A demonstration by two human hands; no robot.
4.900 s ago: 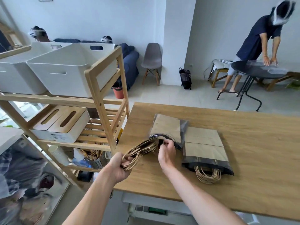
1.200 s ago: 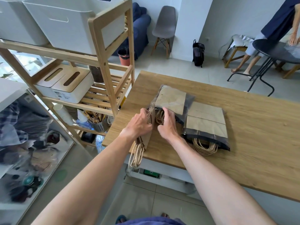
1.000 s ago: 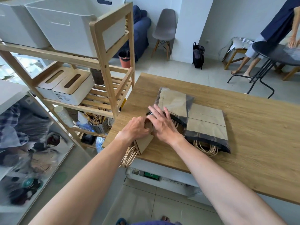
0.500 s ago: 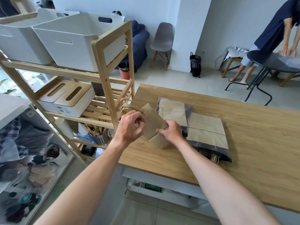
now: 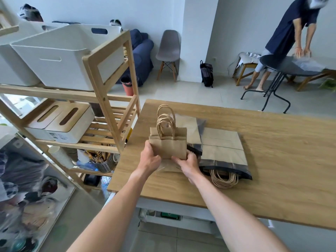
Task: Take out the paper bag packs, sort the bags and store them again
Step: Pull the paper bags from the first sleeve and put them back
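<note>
Paper bags [image 5: 168, 144], a small brown stack with twisted cord handles [image 5: 165, 120] pointing away from the person, are held upright above the near left part of the wooden bench [image 5: 272, 142]. The stack is gripped at its lower corners: the left hand [image 5: 150, 159] is curled round the lower left edge, the right hand [image 5: 189, 163] round the lower right, with thumbs laid on the near face. The long axis of the stack runs from the hands up and away toward the handles, so the bags lie directly beyond the fingers of both hands, and neither hand is clearly nearer.

Just behind the stack a clear plastic wrapper [image 5: 192, 128] with brown paper inside is seen, and to the right of it a second pack [image 5: 223, 151] lies flat in dark-edged plastic, its cord handles [image 5: 224, 180] spilling toward the near edge of the bench. The stack is judged to be taken out and now squared or counted; sorting and storing are not yet done.

Much is hidden. The bottom edge of the stack is covered by the hands, so whether it rests on the bench cannot be told. A pale sheet under the hands is hard to make out. How many bags the stack holds cannot be counted, and the first wrapper is largely screened by the bags.
</note>
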